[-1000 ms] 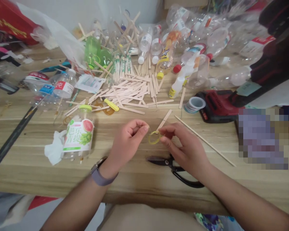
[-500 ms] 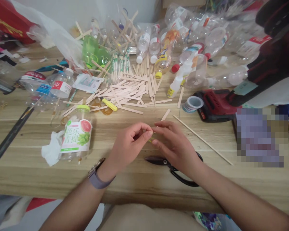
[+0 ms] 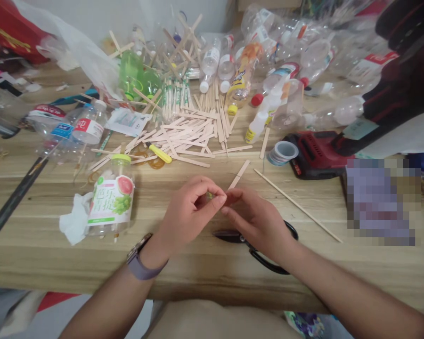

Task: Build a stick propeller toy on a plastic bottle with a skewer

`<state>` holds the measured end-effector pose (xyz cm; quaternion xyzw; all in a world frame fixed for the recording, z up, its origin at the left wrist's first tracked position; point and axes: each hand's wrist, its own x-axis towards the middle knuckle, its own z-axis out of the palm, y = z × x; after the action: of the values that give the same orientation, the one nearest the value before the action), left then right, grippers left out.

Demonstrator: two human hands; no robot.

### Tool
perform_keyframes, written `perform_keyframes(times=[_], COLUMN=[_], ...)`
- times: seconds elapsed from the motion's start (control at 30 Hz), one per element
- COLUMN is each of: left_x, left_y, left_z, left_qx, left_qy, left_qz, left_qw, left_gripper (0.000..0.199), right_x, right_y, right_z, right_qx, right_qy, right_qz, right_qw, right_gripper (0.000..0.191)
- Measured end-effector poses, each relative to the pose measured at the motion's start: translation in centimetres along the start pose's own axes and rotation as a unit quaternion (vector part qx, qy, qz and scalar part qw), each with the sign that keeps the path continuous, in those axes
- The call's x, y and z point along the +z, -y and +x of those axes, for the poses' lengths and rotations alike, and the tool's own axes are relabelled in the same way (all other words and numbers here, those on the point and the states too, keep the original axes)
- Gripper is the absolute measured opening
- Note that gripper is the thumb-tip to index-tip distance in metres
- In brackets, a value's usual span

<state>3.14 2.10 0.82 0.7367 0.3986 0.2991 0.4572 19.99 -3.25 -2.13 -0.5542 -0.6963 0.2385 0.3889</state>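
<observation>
Over the middle of the table, my left hand is closed, its thumb and forefinger pinched together. A small yellow-green bit shows inside its curled fingers; I cannot make out what it is. My right hand meets those fingertips with its own thumb and fingers drawn together, and whatever they grip is hidden. Black-handled scissors lie partly under my right hand. Just beyond the fingers lies a flat wooden craft stick, with a thin dark thread or wire close to it.
Several craft sticks are heaped ahead, beside a yellow-handled tool. A labelled jar stands left. To the right are a thin wooden skewer, a tape roll and a red-black power tool. Plastic bottles crowd the back.
My right hand has shifted slightly down, and its fingers have drawn in to meet my left fingertips. More of the craft stick beyond them shows. The yellow-green bit now appears inside my left hand.
</observation>
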Motion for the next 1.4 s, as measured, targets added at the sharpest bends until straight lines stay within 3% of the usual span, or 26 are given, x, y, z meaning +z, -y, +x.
perform_keyframes(times=[0.13,0.27,0.43,0.63,0.77,0.9,1.0,1.17,1.23,1.3,1.4], left_x=[-0.1,-0.3,-0.4,-0.7,-0.6,-0.4,-0.2,-0.3,-1.0,-2.4,-5.9], left_y=[-0.2,-0.2,-0.4,0.1,-0.1,-0.4,-0.2,-0.7,-1.4,-1.8,-1.2], left_z=[0.1,0.0,0.0,0.3,0.0,-0.4,-0.2,-0.4,-1.2,-2.2,-3.3], left_qx=[-0.009,-0.026,-0.038,-0.054,-0.011,0.059,0.073,0.044,0.058,0.075,0.032], left_qy=[0.021,0.036,0.043,0.099,0.085,0.066,0.061,0.066,0.045,-0.008,-0.164], left_qz=[0.002,-0.007,-0.086,-0.155,-0.017,0.14,0.167,0.146,0.16,0.203,0.308], left_qw=[1.0,0.999,0.995,0.981,0.996,0.986,0.981,0.986,0.984,0.976,0.937], left_gripper=[0.01,0.012,0.017,0.016,0.016,0.018,0.019,0.018,0.019,0.036,0.035], right_x=[-0.1,-0.2,-0.2,0.0,-0.1,-0.2,-0.1,-0.3,-0.5,-0.9,-1.6], right_y=[0.1,0.2,0.3,0.5,0.5,0.5,0.4,0.1,-0.1,-0.3,-0.7], right_z=[0.2,0.3,0.3,0.2,0.2,0.2,0.2,0.4,0.6,0.9,1.2], right_qx=[-0.014,-0.05,-0.022,-0.031,-0.076,-0.1,-0.107,-0.085,-0.072,-0.082,-0.109], right_qy=[0.005,0.035,0.041,0.059,0.053,0.036,0.028,0.071,0.046,0.019,-0.009], right_qz=[0.005,0.007,0.001,-0.003,-0.068,-0.134,-0.139,-0.068,-0.064,-0.07,-0.085], right_qw=[1.0,0.998,0.999,0.998,0.993,0.985,0.984,0.992,0.994,0.994,0.99], right_gripper=[0.003,0.019,0.021,0.02,0.018,0.02,0.016,0.018,0.019,0.019,0.019])
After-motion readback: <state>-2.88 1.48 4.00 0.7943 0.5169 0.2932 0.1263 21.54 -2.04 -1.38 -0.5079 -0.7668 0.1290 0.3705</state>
